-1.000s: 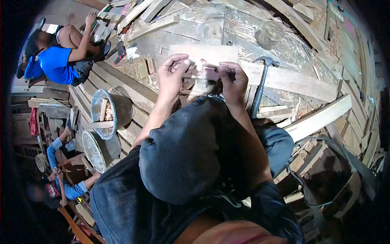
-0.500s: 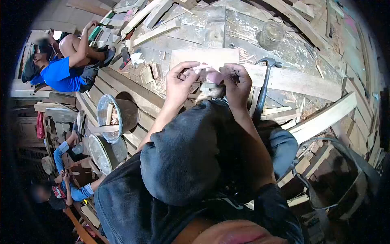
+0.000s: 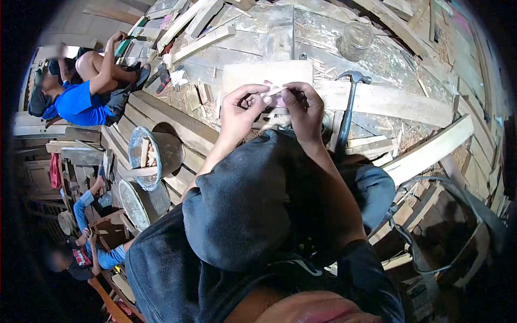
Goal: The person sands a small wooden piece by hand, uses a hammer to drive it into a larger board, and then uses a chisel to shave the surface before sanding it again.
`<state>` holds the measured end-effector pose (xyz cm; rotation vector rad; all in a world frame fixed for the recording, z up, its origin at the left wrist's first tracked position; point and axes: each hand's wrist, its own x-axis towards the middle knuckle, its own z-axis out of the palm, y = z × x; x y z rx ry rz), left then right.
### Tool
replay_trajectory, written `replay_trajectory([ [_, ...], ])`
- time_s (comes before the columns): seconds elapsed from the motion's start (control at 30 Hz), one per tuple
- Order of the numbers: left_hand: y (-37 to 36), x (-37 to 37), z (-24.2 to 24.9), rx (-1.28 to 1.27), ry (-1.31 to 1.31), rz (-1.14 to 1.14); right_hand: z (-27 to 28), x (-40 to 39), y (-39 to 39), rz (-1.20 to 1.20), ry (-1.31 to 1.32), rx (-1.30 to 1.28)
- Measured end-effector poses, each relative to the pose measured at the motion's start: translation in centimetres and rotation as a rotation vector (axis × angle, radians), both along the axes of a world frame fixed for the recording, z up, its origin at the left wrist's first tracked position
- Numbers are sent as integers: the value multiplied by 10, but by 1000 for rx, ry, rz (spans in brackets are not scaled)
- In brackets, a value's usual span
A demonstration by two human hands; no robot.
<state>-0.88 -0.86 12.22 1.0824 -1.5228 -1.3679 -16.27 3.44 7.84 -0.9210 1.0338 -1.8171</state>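
My left hand (image 3: pixel 240 107) is closed, its thumb and forefinger pinching one end of a short, pale wooden stick (image 3: pixel 276 91). At the stick's other end, my right hand (image 3: pixel 306 110) pinches with thumb and fingers. A pink piece (image 3: pixel 278 101), perhaps sandpaper, shows below and behind the stick; its hold is partly hidden by the fingers. Just beyond both hands lies a flat, pale board (image 3: pixel 253 74). To the right of my right hand a claw hammer (image 3: pixel 350 105) rests with its head across a long plank (image 3: pixel 388 102).
Small wood sticks (image 3: pixel 321 70) lie beside the board, and a glass jar (image 3: pixel 356 40) stands farther back. At left are a bucket holding wood pieces (image 3: pixel 139 161) and another bucket (image 3: pixel 132 202). A person in blue (image 3: pixel 86 102) sits at upper left, another person (image 3: pixel 89 253) at lower left.
My hands have come a little closer together, the right one moving left. The pink piece, plainly visible by my right hand before, is now mostly covered. The view has shifted slightly.
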Motion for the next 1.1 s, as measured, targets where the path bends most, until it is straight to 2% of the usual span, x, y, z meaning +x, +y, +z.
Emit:
replay_trajectory([
  [0.2, 6, -5, 6, -101, -120, 51, -4, 3, -2, -55, 33, -41],
  [0.43, 6, -5, 6, -200, -223, -1, -6, 8, -2, -126, 6, -67],
  [0.53, 8, -7, 9, -165, -203, 2, -8, 7, -2, -113, 28, -72],
  [0.57, 7, -5, 3, -226, -141, -31, -8, 7, -2, -114, 26, -78],
  [0.7, 9, -8, 4, -110, -119, -45, -8, 7, -3, -102, 2, -99],
  [0.8, 4, 0, -20, -100, -248, -5, -19, 7, -6, -140, 270, 39],
  [0.83, -2, 6, -32, -382, -452, 34, -22, 4, -5, -198, 608, 47],
  [0.93, -13, 19, -64, -560, -619, 188, -29, 5, -6, -131, 1007, -27],
  [0.97, -16, 21, -77, -515, -688, 261, -39, 11, -7, -68, 961, -40],
  [1.07, -24, 19, -93, -491, -749, 238, -69, 28, -6, -66, 1139, 2],
  [1.1, -24, 15, -98, -519, -632, 266, -70, 28, -4, -18, 1256, 39],
])
